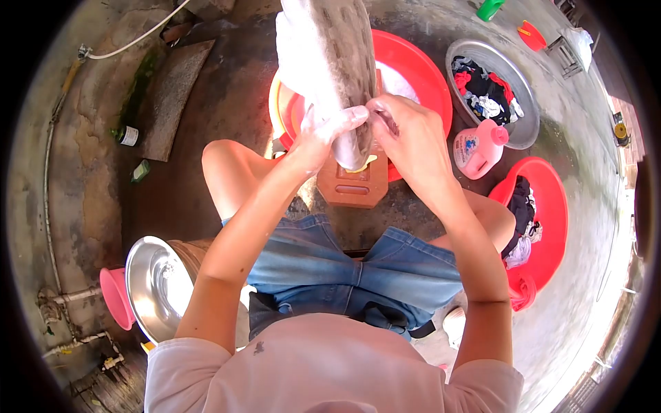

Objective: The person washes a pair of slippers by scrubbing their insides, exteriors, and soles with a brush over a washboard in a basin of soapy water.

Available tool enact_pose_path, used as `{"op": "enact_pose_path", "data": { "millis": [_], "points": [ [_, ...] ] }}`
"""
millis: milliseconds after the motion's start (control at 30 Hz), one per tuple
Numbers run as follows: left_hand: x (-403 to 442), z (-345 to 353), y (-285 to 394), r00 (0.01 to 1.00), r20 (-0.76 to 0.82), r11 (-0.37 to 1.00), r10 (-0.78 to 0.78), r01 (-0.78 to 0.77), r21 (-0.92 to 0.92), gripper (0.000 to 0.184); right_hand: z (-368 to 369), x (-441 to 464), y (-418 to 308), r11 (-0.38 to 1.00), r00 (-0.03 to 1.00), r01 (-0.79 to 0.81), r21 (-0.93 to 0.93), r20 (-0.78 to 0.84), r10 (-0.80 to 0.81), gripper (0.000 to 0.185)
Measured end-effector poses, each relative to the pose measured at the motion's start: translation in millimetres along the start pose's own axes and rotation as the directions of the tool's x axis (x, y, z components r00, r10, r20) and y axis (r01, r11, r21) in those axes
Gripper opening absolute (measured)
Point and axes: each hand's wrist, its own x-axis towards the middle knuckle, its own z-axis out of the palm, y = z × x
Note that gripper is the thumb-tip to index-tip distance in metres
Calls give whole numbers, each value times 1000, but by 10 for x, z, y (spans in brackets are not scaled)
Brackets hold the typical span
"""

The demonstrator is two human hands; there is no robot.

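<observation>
Both hands are raised in front of me at a long, wet-looking grey and white piece of cloth [334,62], possibly a garment, which hangs above the washboard. My left hand [320,134] is closed on its lower left side, with suds on the thumb and fingers. At the right edge, my right hand [410,131] has its fingers curled in a pinch on the cloth; the fingertips are partly hidden. Below lies a brown washboard [352,196], leaning in a red basin [416,58] that holds whitish suds or water. Something yellow [368,162], perhaps soap, shows on the board.
To the right stand a metal basin [529,131] of dark and coloured clothes, a pink detergent jug [478,151] and another red basin [554,234] with laundry. On the left are a steel bowl [148,292], a pink basin [117,299], a bottle [126,135] and a slab [179,96].
</observation>
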Motion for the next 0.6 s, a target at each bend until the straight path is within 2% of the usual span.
{"op": "enact_pose_path", "data": {
  "millis": [33, 133, 233, 333, 433, 533, 600],
  "points": [
    [11, -5, -7, 1000, -10, 1000, 19, -19, -16, 58, -16, -4, 17, 997, 998, 68, -47, 1, -68, 11],
    [35, -26, 1, 1000, -16, 998, -3, 2, -57, 61, -76, -8, 28, 974, 987, 121, -192, 124, -98, 11],
    [19, -9, 57, 998, -33, 983, -46, 40, -179, 56, -134, -4, 1, 935, 966, 215, -282, 202, -161, 10],
    [21, -7, 39, 998, -30, 976, -59, 51, -210, 55, -133, 25, 28, 899, 942, 258, -353, 300, -152, 8],
    [18, 41, 91, 1000, -9, 975, -16, 14, -220, 53, -153, 26, 43, 899, 936, 218, -379, 343, -83, 10],
    [42, 25, 88, 999, 35, 978, 5, 3, -207, 53, -98, -6, 80, 923, 949, 261, -283, 253, -190, 11],
    [58, -16, 38, 999, 20, 993, -35, 37, -114, 66, -32, -26, 105, 940, 951, 237, -244, 257, -173, 10]
  ]
}}
